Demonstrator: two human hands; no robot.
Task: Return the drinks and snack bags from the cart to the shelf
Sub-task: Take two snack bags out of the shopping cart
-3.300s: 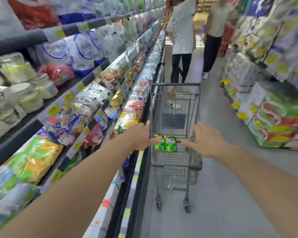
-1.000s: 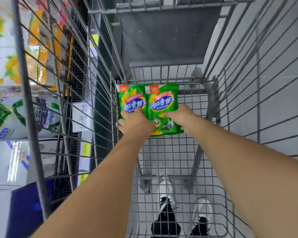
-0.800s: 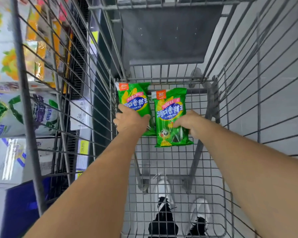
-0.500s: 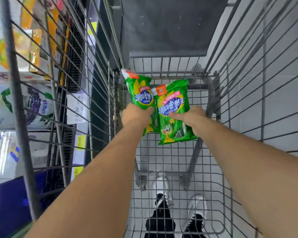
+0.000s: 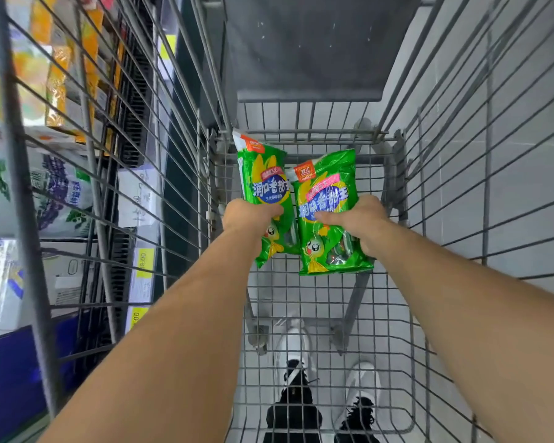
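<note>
I look down into a grey wire cart (image 5: pixel 307 314). My left hand (image 5: pixel 248 215) grips one green snack bag (image 5: pixel 264 177) with corn pictures and blue lettering, held tilted above the cart's floor. My right hand (image 5: pixel 359 219) grips a second, identical green snack bag (image 5: pixel 327 199) just to the right of the first. The two bags hang side by side, their edges close together. No drinks are visible in the cart.
The cart's grey child-seat flap (image 5: pixel 311 49) stands at the far end. The shelf (image 5: pixel 77 174) with packaged goods and yellow price tags runs along the left, seen through the cart's wire side. My shoes (image 5: pixel 301 394) and the grey tiled floor show below the mesh.
Both hands reached into the cart and took a bag each. Over the last second the bags have lifted off the cart floor and separated slightly, the left one tilting upright.
</note>
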